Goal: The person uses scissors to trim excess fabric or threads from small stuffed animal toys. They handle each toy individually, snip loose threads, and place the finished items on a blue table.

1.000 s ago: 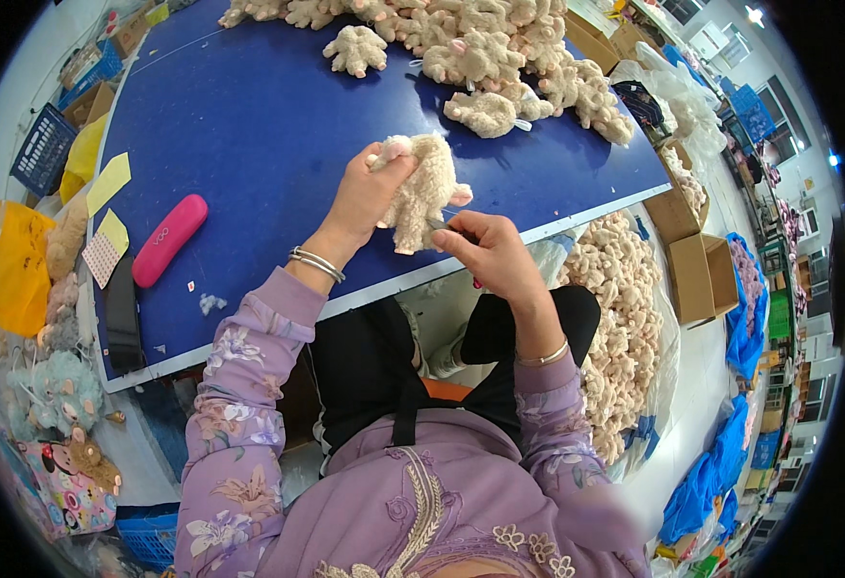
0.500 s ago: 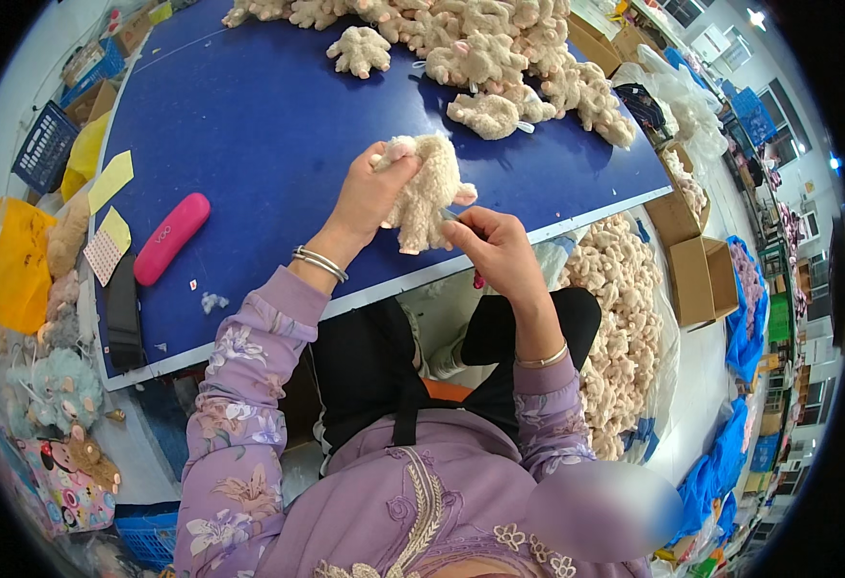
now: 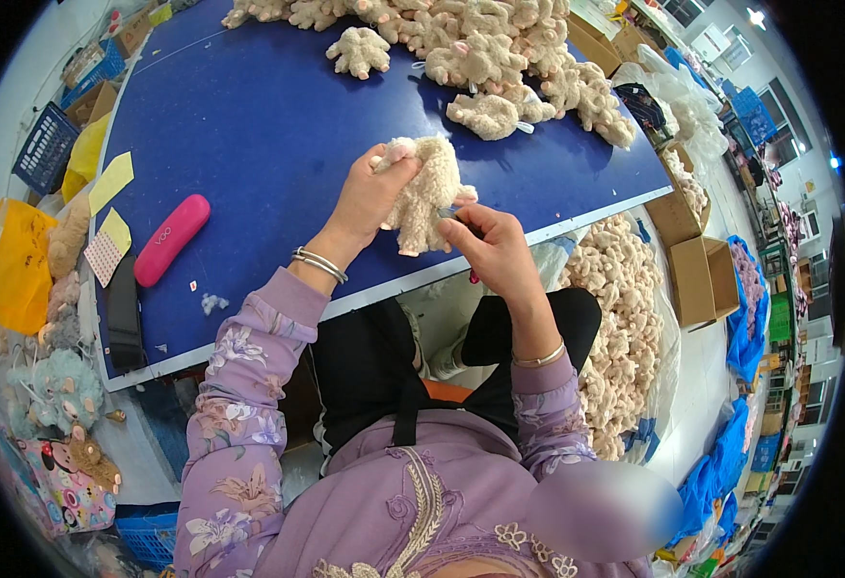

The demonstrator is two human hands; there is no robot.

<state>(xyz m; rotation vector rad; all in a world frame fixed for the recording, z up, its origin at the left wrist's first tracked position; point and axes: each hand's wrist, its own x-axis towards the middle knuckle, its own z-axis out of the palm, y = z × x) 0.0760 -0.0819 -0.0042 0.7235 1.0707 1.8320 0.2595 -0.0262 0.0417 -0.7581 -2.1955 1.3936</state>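
Where the left side of the blue table (image 3: pixel 249 116) ends, a yellow-orange bag (image 3: pixel 15 268) and a light-blue plush toy (image 3: pixel 61 385) lie beside it, with a dark blue crate (image 3: pixel 45 149) farther back. On the table's left margin, a yellow paper (image 3: pixel 111 183) lies above a dotted sheet (image 3: pixel 106 258); below them, a long black object (image 3: pixel 124 323) lies just beside a bright pink case (image 3: pixel 172 239). A tuft of white fluff (image 3: pixel 213 303) rests near the front edge.

The left hand (image 3: pixel 369 193) pinches the upper left part of a cream plush piece (image 3: pixel 432 178) between thumb and fingers, which hide that part. The plush piece is held above the table, near its front edge. The right hand (image 3: pixel 490 241) is closed around a small tool (image 3: pixel 448 214); its grey tip meets the lower right side of the plush piece. The fingers cover most of the tool, so its type cannot be determined.

Beyond the hands, a heap of cream plush pieces (image 3: pixel 485 58) occupies the far side of the table. At right, below table level, a large clear bag (image 3: pixel 668 385) contains more pieces. An open cardboard box (image 3: pixel 694 279) and blue sheeting (image 3: pixel 707 472) stand farther right.
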